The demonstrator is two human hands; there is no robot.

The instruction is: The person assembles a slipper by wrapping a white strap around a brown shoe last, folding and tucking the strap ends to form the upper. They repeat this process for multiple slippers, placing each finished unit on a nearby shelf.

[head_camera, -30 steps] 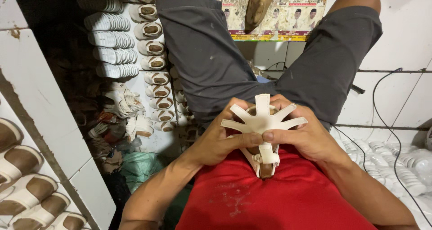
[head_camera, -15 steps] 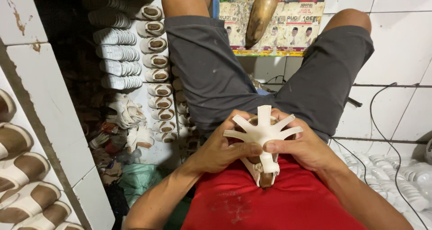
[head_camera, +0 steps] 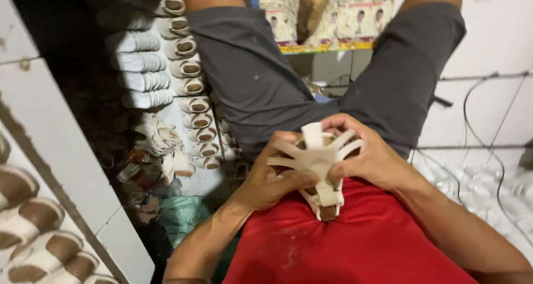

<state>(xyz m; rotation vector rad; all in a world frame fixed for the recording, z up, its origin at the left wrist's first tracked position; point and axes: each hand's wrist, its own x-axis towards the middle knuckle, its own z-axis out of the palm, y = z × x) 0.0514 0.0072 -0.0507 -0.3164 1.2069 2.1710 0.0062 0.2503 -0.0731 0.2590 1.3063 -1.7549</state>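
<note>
Far left, 8 o'clock: finished sandals [head_camera: 25, 228] with brown insoles lined up along a white ledge [head_camera: 61, 151]. Moving right, 10 o'clock: more small sandals in rows [head_camera: 166, 67] on the floor, plus a loose heap of cream strap pieces [head_camera: 158, 137] and a green bag [head_camera: 186, 214] below it.

Centre: left hand [head_camera: 266, 178] closed around the left side of a cream strappy sandal upper [head_camera: 316, 162], thumb pressed across its middle. The upper sits in the lap, against the red shirt [head_camera: 361, 245] and just below the grey shorts [head_camera: 266, 84]; straps fan out toward 12 o'clock, buckle end points to 6 o'clock. Right hand [head_camera: 372, 159] wraps the right side, fingers behind the straps, thumb tip meeting the left thumb on the centre strap.

Step looks like pressing or shaping the straps. Next move likely needs firm thumb pressure while both hands keep the fan from twisting.

Right, 3 o'clock: white tiled wall [head_camera: 499, 39], thin cables [head_camera: 472, 106], pale sandals piled low [head_camera: 499, 195].
</note>
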